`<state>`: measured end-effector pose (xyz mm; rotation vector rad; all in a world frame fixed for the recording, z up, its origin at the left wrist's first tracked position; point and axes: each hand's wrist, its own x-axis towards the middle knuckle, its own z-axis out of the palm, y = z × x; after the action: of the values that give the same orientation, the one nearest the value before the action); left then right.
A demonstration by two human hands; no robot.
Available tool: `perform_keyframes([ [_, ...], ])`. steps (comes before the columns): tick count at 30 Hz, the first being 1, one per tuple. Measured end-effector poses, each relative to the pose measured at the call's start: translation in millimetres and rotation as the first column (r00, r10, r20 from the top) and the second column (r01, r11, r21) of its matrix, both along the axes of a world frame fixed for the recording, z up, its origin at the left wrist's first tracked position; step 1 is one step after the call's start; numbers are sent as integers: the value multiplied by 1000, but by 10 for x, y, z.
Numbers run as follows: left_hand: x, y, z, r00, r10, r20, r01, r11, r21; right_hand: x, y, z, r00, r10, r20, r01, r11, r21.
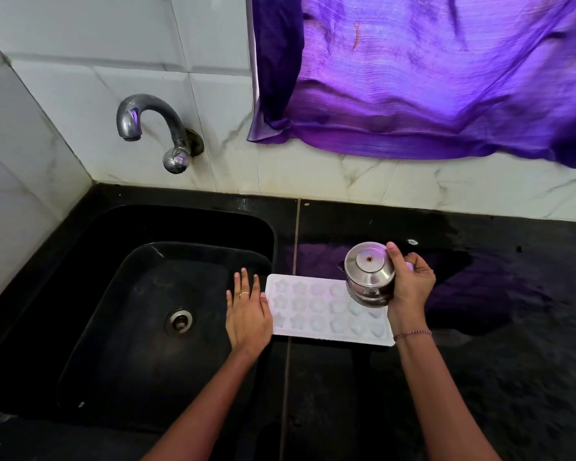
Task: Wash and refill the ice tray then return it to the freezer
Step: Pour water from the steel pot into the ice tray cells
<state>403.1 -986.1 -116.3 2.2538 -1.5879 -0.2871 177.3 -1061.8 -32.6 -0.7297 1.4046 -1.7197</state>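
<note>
A white ice tray [316, 311] with star, round and heart cells lies flat on the black counter, just right of the sink. My left hand [248, 311] rests flat with fingers spread against the tray's left end. My right hand [411, 284] grips a lidded steel jug [369, 272], held tilted over the tray's right half. The jug hides some of the cells beneath it. Whether the cells hold water is hard to tell.
A black sink [140, 294] with a steel drain [179, 322] lies to the left. A curved steel tap [153, 128] juts from the tiled wall above it. Purple cloth [429, 71] hangs over the wall at upper right. The black counter [496, 361] looks wet behind the jug.
</note>
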Motion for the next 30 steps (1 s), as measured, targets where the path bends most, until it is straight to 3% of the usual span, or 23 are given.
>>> perform_keyframes([
  [6,8,0,-5,1000,-3,2,3,1000,-17,-74,16,27,1000,-2,19,2,1000,-6],
  [12,37,-6,6,992,-119,-45,113,986,-123,-175,74,-24,999,-30,-22,30,1000,9],
  [18,52,-9,9,990,-142,-22,139,985,-102,-262,108,-83,995,-43,-93,43,999,-6],
  [24,76,-31,62,979,-165,116,170,985,-32,-263,106,-93,989,-37,-146,35,999,-19],
  [30,44,15,43,984,-145,107,145,989,2,-233,117,-77,985,-42,-165,40,999,-14],
])
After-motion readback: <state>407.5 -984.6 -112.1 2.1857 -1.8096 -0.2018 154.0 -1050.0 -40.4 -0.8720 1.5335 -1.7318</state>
